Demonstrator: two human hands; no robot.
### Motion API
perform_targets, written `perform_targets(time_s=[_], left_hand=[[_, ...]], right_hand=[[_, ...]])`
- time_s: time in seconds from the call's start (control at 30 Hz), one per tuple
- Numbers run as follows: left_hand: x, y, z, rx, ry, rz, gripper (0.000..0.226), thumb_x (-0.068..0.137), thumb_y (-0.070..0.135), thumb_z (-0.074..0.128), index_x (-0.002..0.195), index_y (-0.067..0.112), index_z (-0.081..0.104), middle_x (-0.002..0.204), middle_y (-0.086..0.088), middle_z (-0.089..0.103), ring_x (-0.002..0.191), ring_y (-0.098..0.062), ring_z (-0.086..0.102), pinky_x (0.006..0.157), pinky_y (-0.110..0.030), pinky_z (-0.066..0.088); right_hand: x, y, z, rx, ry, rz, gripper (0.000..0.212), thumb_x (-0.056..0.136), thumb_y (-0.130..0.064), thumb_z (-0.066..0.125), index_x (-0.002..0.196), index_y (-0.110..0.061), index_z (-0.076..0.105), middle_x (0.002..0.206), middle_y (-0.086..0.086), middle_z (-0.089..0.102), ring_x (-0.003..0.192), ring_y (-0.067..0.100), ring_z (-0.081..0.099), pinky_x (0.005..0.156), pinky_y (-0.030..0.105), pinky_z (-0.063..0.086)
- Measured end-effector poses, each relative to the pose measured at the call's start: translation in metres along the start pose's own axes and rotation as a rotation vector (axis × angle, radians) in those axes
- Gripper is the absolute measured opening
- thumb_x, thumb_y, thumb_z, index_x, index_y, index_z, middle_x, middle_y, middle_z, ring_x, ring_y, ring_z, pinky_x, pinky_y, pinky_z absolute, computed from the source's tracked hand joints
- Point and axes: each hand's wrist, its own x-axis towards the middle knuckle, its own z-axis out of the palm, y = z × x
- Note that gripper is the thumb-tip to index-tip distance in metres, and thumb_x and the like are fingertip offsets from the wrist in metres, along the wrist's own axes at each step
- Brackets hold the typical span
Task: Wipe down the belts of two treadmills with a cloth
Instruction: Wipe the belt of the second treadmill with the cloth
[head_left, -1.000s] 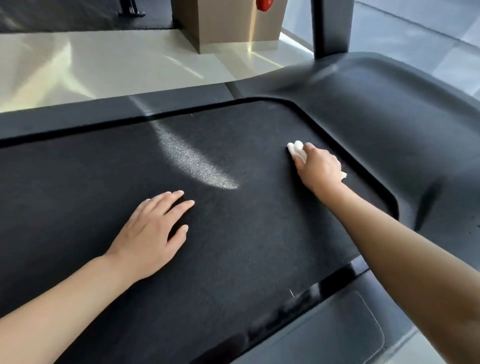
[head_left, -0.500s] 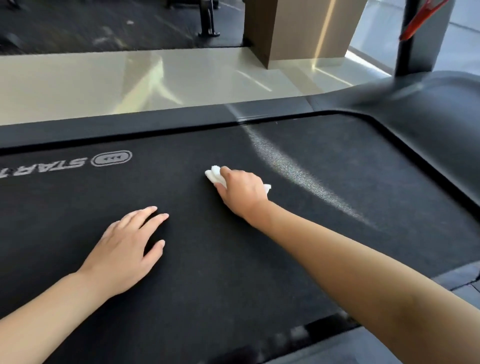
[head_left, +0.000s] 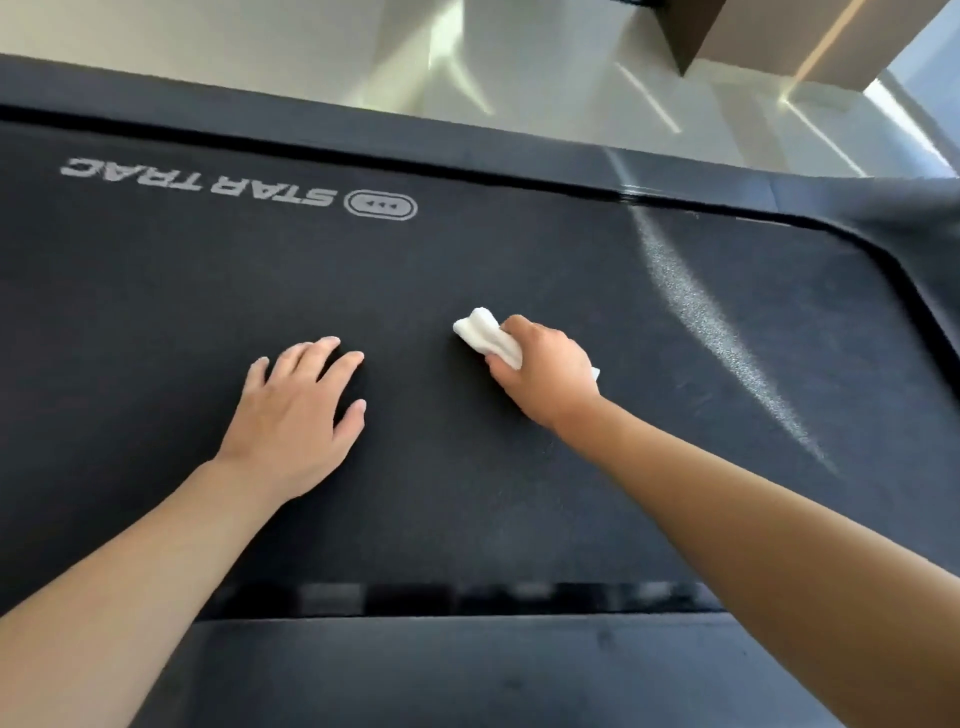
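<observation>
A black treadmill belt (head_left: 156, 291) fills most of the head view, with a white STAR TRAC logo (head_left: 239, 189) printed upside down at the upper left. My right hand (head_left: 545, 374) is closed on a folded white cloth (head_left: 485, 335) and presses it onto the middle of the belt. Most of the cloth is under the hand; one end sticks out to the upper left. My left hand (head_left: 296, 421) lies flat on the belt with fingers spread, a short way left of the cloth, holding nothing.
The belt is framed by a dark side rail (head_left: 467, 148) at the far edge and another rail (head_left: 467, 670) at the near edge. A streak of sunlight (head_left: 711, 332) crosses the belt on the right. Pale glossy floor (head_left: 311, 57) and a brown box-like base (head_left: 769, 41) lie beyond.
My right hand has dragged the cloth leftward along the belt, away from the curved front end toward my left hand. The logo has come into view. My left hand stays flat.
</observation>
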Motion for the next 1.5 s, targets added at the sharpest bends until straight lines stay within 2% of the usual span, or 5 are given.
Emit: perform_targets(time_s=[0.1,0.43,0.8,1.1,1.5], left_hand=[[-0.031,-0.010,-0.015,-0.085,0.030,-0.100,0.062,0.097,0.049,0.039,0.148,0.018,0.053,0.156,-0.010,0.049,0.142,-0.034,0.046,0.111,-0.060,0.040],[-0.134,-0.053,-0.084,-0.227,0.105,-0.327,0.060,0.097,0.048,0.041,0.148,0.018,0.052,0.155,-0.010,0.049,0.141,-0.034,0.045,0.111,-0.058,0.041],[-0.238,-0.148,-0.144,-0.298,0.150,-0.500,0.063,0.092,0.046,0.053,0.149,0.018,0.051,0.155,-0.008,0.047,0.143,-0.032,0.042,0.112,-0.055,0.043],[-0.321,-0.211,-0.195,-0.327,0.178,-0.680,0.059,0.095,0.041,0.064,0.149,0.020,0.051,0.155,-0.006,0.047,0.141,-0.030,0.044,0.113,-0.052,0.044],[-0.409,-0.190,-0.270,-0.352,0.275,-0.983,0.060,0.096,0.045,0.054,0.149,0.020,0.050,0.155,-0.007,0.048,0.143,-0.031,0.043,0.114,-0.053,0.041]], right_hand=[[-0.018,-0.027,-0.005,0.116,-0.029,0.052,0.022,0.093,-0.042,0.062,0.105,-0.024,0.057,0.085,-0.009,0.063,0.075,0.018,0.060,0.061,0.034,0.048],[-0.052,-0.132,-0.043,0.321,-0.122,0.034,0.016,0.091,-0.044,0.064,0.100,-0.033,0.057,0.081,-0.013,0.065,0.070,0.016,0.064,0.058,0.045,0.058],[-0.073,-0.305,-0.027,0.172,-0.198,-0.284,0.013,0.095,-0.038,0.060,0.102,-0.027,0.058,0.086,-0.017,0.059,0.074,0.005,0.056,0.058,0.030,0.041],[-0.101,-0.437,-0.029,0.259,-0.231,-0.362,0.013,0.096,-0.036,0.062,0.104,-0.027,0.060,0.085,-0.016,0.059,0.075,0.007,0.057,0.062,0.033,0.050],[-0.143,-0.529,-0.090,0.341,-0.396,-0.536,0.008,0.097,-0.035,0.061,0.101,-0.028,0.060,0.093,-0.016,0.059,0.081,0.005,0.057,0.065,0.030,0.050]])
